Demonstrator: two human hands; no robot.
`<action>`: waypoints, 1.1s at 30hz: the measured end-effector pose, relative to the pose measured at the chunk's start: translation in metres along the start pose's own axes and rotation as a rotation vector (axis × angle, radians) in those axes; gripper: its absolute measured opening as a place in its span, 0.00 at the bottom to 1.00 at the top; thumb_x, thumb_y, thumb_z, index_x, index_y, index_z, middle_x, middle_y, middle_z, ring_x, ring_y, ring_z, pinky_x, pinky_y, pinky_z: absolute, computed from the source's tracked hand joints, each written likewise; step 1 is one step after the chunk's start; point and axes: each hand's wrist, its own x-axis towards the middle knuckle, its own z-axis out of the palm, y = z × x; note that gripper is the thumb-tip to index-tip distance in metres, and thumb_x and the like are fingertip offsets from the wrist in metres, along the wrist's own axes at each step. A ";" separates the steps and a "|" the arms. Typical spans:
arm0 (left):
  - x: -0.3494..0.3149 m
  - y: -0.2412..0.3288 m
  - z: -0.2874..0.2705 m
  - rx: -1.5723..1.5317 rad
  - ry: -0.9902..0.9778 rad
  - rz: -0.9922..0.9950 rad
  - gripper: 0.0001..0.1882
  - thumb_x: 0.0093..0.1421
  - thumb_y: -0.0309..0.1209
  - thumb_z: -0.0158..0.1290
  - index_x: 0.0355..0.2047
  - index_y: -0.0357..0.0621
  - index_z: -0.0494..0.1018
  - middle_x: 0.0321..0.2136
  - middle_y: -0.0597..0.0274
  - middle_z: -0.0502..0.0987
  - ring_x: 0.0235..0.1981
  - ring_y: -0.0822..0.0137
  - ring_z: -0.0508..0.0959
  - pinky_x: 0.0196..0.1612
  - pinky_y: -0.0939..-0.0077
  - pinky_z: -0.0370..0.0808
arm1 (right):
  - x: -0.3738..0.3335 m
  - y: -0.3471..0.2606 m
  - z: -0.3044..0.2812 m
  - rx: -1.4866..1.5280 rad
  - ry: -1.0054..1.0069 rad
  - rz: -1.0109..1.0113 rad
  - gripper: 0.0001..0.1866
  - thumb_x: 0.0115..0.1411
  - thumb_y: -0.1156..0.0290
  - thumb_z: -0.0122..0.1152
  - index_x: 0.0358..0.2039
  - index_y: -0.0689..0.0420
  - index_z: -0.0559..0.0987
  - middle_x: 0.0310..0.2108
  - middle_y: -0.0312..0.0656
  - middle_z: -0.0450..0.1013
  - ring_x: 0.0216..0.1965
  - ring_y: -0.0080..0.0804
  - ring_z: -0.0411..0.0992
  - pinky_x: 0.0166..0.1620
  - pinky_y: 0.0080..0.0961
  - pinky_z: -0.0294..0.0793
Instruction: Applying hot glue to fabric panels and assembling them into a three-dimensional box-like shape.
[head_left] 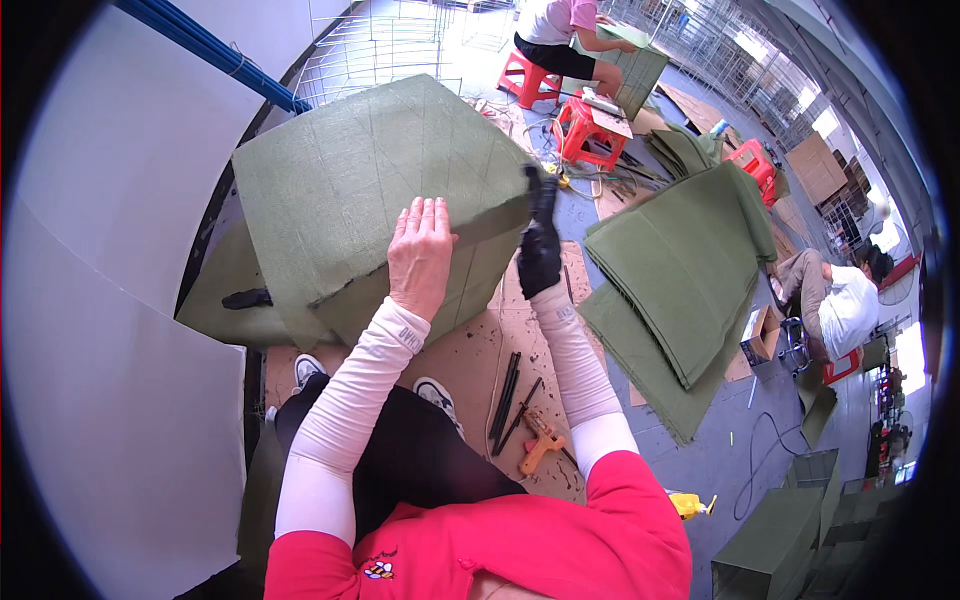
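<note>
A large box shape covered in green fabric (340, 160) stands in front of me, with a seam edge running across its near side. My left hand (420, 255) is bare and lies flat on the fabric at that edge, fingers straight and side by side. In a black glove, my right hand (541, 235) is at the box's right corner, its fingers stretched upward and slightly blurred. Whether it touches the fabric I cannot tell. A dark glove-like item (247, 299) rests on the green fabric to the left.
On the cardboard by my feet lie an orange glue gun (541, 445) and several black rods (506, 400). Folded green fabric sheets (680, 270) are stacked to the right. Red stools (590, 135), wire cages (385, 50) and two people (850, 305) are farther off. A white wall (110, 300) borders the left.
</note>
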 end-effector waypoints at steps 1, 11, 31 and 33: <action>-0.001 -0.001 0.003 0.015 0.005 -0.001 0.26 0.57 0.35 0.57 0.54 0.34 0.71 0.53 0.49 0.75 0.58 0.55 0.72 0.62 0.61 0.68 | 0.002 -0.001 -0.007 -0.127 0.081 -0.051 0.44 0.65 0.39 0.42 0.68 0.62 0.52 0.68 0.54 0.55 0.70 0.50 0.51 0.71 0.44 0.42; -0.009 0.005 0.016 0.132 0.052 0.029 0.20 0.59 0.30 0.55 0.51 0.35 0.73 0.50 0.51 0.78 0.55 0.58 0.76 0.59 0.64 0.71 | 0.001 -0.002 0.031 -0.530 -0.162 -0.319 0.45 0.59 0.38 0.50 0.65 0.60 0.58 0.66 0.52 0.58 0.68 0.53 0.54 0.69 0.54 0.43; -0.015 0.003 0.017 0.212 0.143 0.031 0.23 0.56 0.29 0.52 0.53 0.38 0.73 0.47 0.59 0.81 0.54 0.65 0.77 0.69 0.48 0.53 | 0.019 -0.013 0.012 -0.325 -0.044 -0.312 0.44 0.62 0.38 0.43 0.65 0.64 0.59 0.67 0.53 0.56 0.69 0.50 0.53 0.68 0.49 0.47; -0.015 0.005 0.018 0.198 0.150 0.025 0.23 0.56 0.28 0.52 0.54 0.37 0.72 0.47 0.59 0.81 0.54 0.66 0.77 0.69 0.49 0.54 | 0.012 -0.015 0.029 -0.562 -0.306 -0.331 0.47 0.59 0.33 0.42 0.64 0.64 0.61 0.65 0.51 0.60 0.68 0.49 0.54 0.68 0.50 0.48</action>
